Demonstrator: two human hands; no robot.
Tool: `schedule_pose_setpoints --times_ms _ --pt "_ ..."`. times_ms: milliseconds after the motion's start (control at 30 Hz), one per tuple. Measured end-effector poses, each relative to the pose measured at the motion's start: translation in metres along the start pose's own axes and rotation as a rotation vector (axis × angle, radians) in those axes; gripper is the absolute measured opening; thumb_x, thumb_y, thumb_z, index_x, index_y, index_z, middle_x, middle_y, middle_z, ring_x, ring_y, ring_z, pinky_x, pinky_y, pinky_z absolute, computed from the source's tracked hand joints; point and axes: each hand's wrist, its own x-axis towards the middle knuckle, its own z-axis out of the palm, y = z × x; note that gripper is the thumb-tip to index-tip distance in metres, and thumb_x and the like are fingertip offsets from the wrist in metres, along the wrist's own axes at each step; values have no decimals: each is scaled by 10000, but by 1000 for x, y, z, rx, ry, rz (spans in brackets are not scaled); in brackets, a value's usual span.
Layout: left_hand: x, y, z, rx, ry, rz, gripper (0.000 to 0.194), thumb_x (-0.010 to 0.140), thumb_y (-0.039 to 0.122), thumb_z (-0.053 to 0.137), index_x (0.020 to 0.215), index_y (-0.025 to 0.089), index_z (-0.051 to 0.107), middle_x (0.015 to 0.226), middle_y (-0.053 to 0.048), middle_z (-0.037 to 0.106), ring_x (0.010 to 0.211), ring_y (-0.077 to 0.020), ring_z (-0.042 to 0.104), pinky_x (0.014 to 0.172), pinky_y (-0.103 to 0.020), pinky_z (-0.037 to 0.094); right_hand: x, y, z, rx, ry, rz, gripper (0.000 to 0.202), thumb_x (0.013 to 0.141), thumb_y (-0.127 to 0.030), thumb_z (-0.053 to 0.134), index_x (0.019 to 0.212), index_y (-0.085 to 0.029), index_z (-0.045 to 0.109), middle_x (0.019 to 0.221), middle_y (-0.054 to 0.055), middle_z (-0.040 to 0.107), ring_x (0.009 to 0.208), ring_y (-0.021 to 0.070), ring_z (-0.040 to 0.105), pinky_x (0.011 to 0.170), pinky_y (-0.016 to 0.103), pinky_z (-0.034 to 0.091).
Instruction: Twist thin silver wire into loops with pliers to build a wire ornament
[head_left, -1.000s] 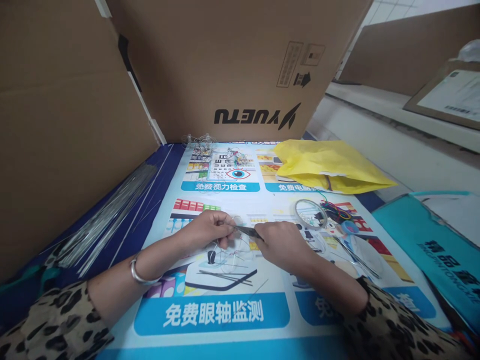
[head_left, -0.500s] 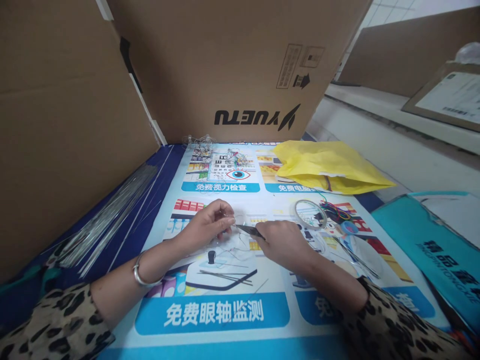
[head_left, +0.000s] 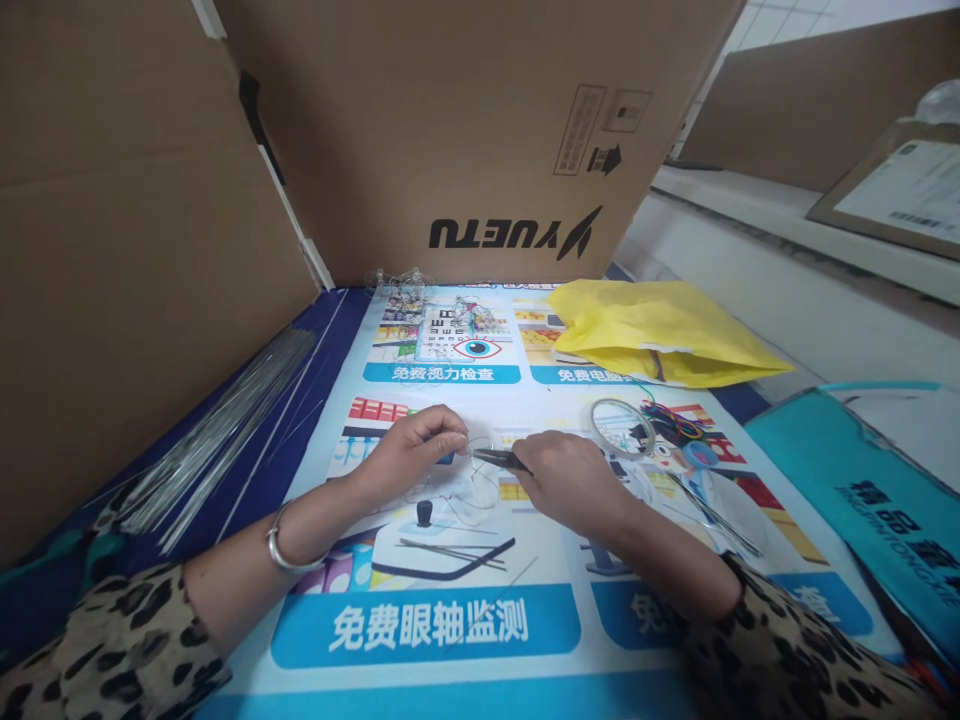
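While pinching a thin wire piece (head_left: 484, 490) between the thumb and fingers of the left hand (head_left: 429, 440), have dark pliers (head_left: 496, 459) gripped in the right hand (head_left: 574, 475), fingers curled round the handles. Have the wire piece just left of the pliers, close to the tips, partly looping down and nearer over a printed sheet (head_left: 547, 560). Cannot tell contact between tips and wire at this size. Wearing a silver bangle (head_left: 274, 548) on the left wrist, nearer than the pliers and to the left.

Nearer than the pliers, can see several thin dark rods (head_left: 452, 554) on the sheet. Beyond the pliers and to the right, can see a pale ring-shaped item (head_left: 595, 425) beside coloured cords (head_left: 675, 420), and farther beyond, a yellow bag (head_left: 667, 325). Well to the right of the pliers, can see a teal bag (head_left: 832, 460). Well to the left of the pliers, can see a bundle of silver wires (head_left: 232, 440) on blue cloth (head_left: 274, 472). Straight beyond the pliers, can see tangled wire (head_left: 478, 318) and, behind, a tall brown carton (head_left: 480, 130) with upside-down lettering.
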Motion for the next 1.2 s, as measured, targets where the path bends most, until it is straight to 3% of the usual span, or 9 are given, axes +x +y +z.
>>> schedule_pose_setpoints --times_ms 567,833,1200 --pt "0 -6 -3 -56 -178 189 121 814 259 542 778 163 605 810 -33 568 785 -131 528 753 -276 403 -2 5 1 -20 50 -191 164 785 -187 437 778 -189 602 758 39 648 669 148 548 539 253 254" --pt "-1 -2 -1 -66 -179 191 122 807 263 545 766 168 611 803 -34 567 773 -132 525 749 -278 402 -3 3 -2 -31 24 -154 164 777 -205 441 760 -193 604 743 37 659 631 148 563 508 246 226" --pt "-1 -3 -2 -19 -86 114 121 806 250 531 754 161 596 810 -36 574 759 -135 522 728 -280 399 -1 1 4 -33 60 -68 192 825 -238 419 739 -186 583 736 39 656 625 142 564 496 243 203"
